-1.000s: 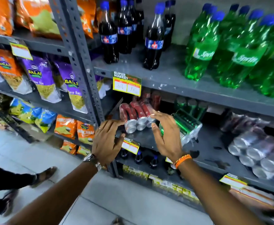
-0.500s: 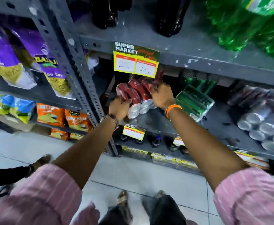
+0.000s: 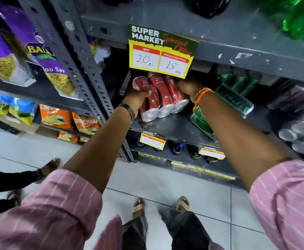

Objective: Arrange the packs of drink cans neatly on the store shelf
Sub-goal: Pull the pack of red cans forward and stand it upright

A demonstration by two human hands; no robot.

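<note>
A shrink-wrapped pack of red drink cans [image 3: 163,98] lies on its side at the left end of the grey middle shelf [image 3: 174,129], silver ends toward me. My left hand [image 3: 136,98] grips its left side and my right hand [image 3: 188,87] grips its right side, partly hidden under a price tag. A green can pack [image 3: 234,101] lies tilted just right of my right wrist. A pack of silver-ended dark cans [image 3: 302,130] sits at the far right.
A yellow price tag [image 3: 159,55] hangs from the upper shelf edge over the red pack. A perforated upright post [image 3: 86,69] stands just left of it. Snack bags [image 3: 57,76] fill the left shelves. Another person's sandalled foot [image 3: 48,168] is on the floor at left.
Both hands have gone from hovering open in front of the red pack to closing on its two sides. My head has moved closer and tilted down.
</note>
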